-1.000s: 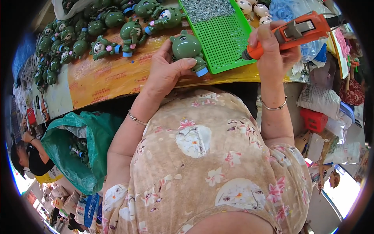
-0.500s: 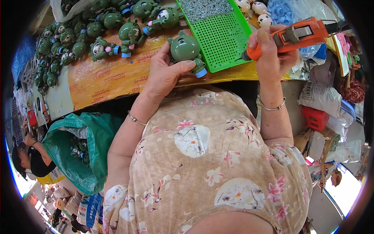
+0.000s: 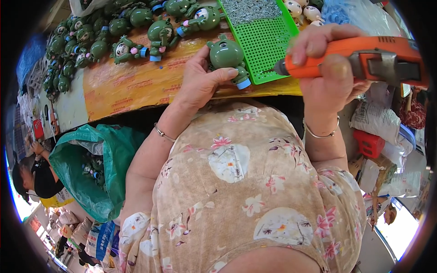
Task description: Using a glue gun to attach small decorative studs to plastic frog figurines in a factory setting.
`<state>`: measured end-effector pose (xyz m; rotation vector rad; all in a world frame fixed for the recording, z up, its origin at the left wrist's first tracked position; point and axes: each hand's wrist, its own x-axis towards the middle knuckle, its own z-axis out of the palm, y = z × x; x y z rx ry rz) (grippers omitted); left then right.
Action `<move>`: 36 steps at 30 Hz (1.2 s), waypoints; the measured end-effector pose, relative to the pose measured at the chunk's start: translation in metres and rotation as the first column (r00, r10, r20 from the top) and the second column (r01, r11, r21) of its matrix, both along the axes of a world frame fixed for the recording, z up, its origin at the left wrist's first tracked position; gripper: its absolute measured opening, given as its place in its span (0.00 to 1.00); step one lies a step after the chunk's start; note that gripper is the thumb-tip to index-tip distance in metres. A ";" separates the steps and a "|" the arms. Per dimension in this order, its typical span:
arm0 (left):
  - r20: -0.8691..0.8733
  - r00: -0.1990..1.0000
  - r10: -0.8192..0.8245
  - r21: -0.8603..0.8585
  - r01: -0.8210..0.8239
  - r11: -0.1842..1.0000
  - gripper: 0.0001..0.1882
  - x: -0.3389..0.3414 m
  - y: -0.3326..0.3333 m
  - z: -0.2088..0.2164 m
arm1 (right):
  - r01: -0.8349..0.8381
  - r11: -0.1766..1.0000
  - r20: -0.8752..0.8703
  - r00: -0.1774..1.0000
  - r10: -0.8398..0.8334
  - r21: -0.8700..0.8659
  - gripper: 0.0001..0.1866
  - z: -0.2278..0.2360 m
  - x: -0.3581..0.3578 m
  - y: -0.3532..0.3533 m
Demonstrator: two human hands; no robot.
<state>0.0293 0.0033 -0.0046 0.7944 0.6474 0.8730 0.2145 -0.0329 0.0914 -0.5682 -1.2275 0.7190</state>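
My left hand (image 3: 200,82) is closed around a green toy figure (image 3: 226,55), thumb across its lower part. The figure has a big round head and a light-blue base, and lies back side up at the table's front edge. In my right hand (image 3: 327,68) is an orange electric screwdriver (image 3: 364,52), held level with its thin bit pointing left. The bit's tip is over the near end of a green perforated tray (image 3: 268,50), a short way right of the figure. Small metal screws (image 3: 250,13) fill the tray's far part.
Several similar green figures (image 3: 98,48) are heaped at the far left. A green plastic sack (image 3: 114,177) with figures inside stands left below the table. Pale toy heads (image 3: 313,13) and blue pieces (image 3: 337,13) lie beyond the tray. Another person (image 3: 38,175) is at the far left.
The screwdriver has been raised and turned level, looking larger now. My left hand still holds the same figure. The whole view has shifted slightly.
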 end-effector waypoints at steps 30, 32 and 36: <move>0.065 0.997 0.041 -0.074 -0.036 0.997 0.29 -0.003 0.002 -0.002 | -0.034 0.995 -0.182 0.983 0.016 -0.097 0.13 -0.008 -0.013 0.006; 0.121 0.993 0.003 -0.119 0.011 0.993 0.30 -0.007 0.003 0.001 | 0.063 0.998 -0.100 0.993 -0.064 -0.018 0.14 -0.011 0.009 0.010; 0.111 0.993 -0.043 -0.118 0.057 0.991 0.29 -0.005 0.004 0.009 | 0.241 0.968 0.112 0.966 -0.232 -0.065 0.08 -0.026 0.029 0.013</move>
